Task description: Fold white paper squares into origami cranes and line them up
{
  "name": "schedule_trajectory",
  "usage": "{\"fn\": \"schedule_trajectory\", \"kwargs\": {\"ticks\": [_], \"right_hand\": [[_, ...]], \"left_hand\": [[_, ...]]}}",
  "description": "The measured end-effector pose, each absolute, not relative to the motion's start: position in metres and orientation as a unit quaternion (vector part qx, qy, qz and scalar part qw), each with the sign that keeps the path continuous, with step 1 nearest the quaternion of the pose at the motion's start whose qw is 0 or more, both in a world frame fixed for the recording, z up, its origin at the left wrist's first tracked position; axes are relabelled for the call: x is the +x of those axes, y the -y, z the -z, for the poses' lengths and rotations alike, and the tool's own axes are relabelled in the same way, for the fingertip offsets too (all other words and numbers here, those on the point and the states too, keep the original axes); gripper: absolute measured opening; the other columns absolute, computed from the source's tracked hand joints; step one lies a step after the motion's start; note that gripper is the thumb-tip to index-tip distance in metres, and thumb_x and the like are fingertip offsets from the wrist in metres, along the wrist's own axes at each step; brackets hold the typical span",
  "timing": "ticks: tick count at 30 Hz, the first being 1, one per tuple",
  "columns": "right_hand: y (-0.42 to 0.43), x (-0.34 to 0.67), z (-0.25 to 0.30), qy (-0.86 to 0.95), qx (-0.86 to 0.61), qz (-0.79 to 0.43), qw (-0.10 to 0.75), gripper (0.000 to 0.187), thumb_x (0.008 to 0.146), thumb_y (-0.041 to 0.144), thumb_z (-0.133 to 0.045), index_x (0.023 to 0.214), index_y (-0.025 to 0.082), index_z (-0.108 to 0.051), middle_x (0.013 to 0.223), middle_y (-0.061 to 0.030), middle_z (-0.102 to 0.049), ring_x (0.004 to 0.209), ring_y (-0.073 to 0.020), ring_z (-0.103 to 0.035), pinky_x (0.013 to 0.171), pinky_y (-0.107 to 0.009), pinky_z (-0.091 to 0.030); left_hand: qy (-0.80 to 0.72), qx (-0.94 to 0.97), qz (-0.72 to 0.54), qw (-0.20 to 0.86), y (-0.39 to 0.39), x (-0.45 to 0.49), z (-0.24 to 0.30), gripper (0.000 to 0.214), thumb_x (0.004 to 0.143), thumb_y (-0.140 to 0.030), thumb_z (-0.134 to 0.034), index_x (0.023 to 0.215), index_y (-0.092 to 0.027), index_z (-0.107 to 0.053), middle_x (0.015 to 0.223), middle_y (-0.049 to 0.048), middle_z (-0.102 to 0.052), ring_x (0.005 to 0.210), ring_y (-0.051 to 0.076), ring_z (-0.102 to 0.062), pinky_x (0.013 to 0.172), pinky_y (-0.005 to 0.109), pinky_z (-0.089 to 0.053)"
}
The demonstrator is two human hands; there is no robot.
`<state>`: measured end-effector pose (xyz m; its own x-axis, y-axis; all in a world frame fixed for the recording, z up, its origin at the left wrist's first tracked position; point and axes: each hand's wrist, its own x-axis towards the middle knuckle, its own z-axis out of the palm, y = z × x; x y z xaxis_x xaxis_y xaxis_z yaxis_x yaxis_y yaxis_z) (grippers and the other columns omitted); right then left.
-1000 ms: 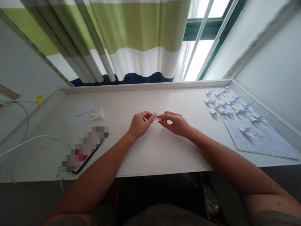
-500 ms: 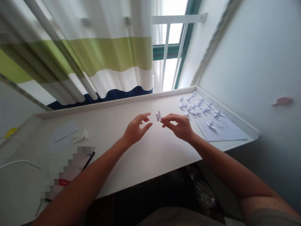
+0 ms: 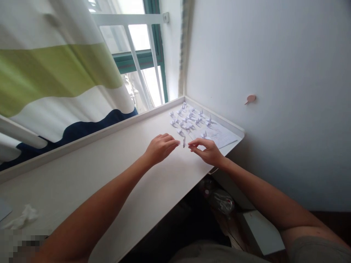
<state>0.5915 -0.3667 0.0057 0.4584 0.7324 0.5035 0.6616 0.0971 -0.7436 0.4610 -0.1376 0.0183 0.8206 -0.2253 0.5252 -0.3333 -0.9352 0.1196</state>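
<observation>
A small white paper crane [image 3: 184, 143] is held up over the desk between my two hands, its narrow side towards me. My left hand [image 3: 162, 148] has its fingertips pinched together at the crane's left side. From the right, the thumb and forefinger of my right hand [image 3: 207, 150] pinch at its other side; the thin wings between the fingertips are hard to make out. Just beyond, several finished paper cranes [image 3: 190, 126] stand in a cluster at the far right corner. One more crane [image 3: 204, 135] sits on a printed sheet [image 3: 223, 137], behind my right hand.
The white desk [image 3: 131, 175] has a raised rim along the back and right. Crumpled tissue [image 3: 26, 216] lies at lower left. A striped curtain [image 3: 68, 73] and a barred window are behind; a pink hook [image 3: 251, 98] is on the right wall. Plastic bags [image 3: 222, 201] are below.
My view has turned right, towards the cluster of cranes. My left hand has closed from a spread position and come up to the crane, which now shows its narrow side.
</observation>
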Motion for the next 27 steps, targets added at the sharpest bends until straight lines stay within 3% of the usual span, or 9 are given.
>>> {"fn": "schedule_trajectory", "kwargs": {"ticks": [8, 15, 27], "right_hand": [[0.397, 0.630, 0.023, 0.515, -0.726, 0.078, 0.450, 0.018, 0.101, 0.032, -0.063, 0.098, 0.025, -0.079, 0.093, -0.0067, -0.082, 0.082, -0.0237, -0.074, 0.080, -0.040, -0.055], [0.403, 0.650, 0.034, 0.513, -0.751, 0.088, 0.406, 0.019, 0.101, 0.027, -0.060, 0.099, 0.025, -0.079, 0.094, -0.0066, -0.080, 0.087, -0.0238, -0.073, 0.084, -0.039, -0.054], [0.403, 0.658, 0.051, 0.533, -0.751, 0.100, 0.377, 0.020, 0.100, 0.020, -0.061, 0.108, 0.021, -0.079, 0.100, -0.0120, -0.074, 0.096, -0.0289, -0.069, 0.089, -0.047, -0.057]], "left_hand": [[0.202, 0.947, -0.231, 0.092, 0.146, 0.520, 0.008, 0.028, 0.109, -0.032, -0.051, 0.112, -0.028, -0.078, 0.095, 0.0078, -0.077, 0.089, 0.022, -0.065, 0.074, 0.035, -0.041], [0.201, 0.943, -0.228, 0.138, 0.153, 0.560, 0.018, 0.022, 0.106, -0.031, -0.057, 0.106, -0.028, -0.079, 0.098, 0.0085, -0.076, 0.094, 0.024, -0.064, 0.081, 0.037, -0.044], [0.206, 0.948, -0.226, 0.088, 0.160, 0.581, 0.029, 0.021, 0.103, -0.022, -0.060, 0.103, -0.026, -0.080, 0.106, 0.0081, -0.077, 0.106, 0.027, -0.064, 0.093, 0.043, -0.044]]}}
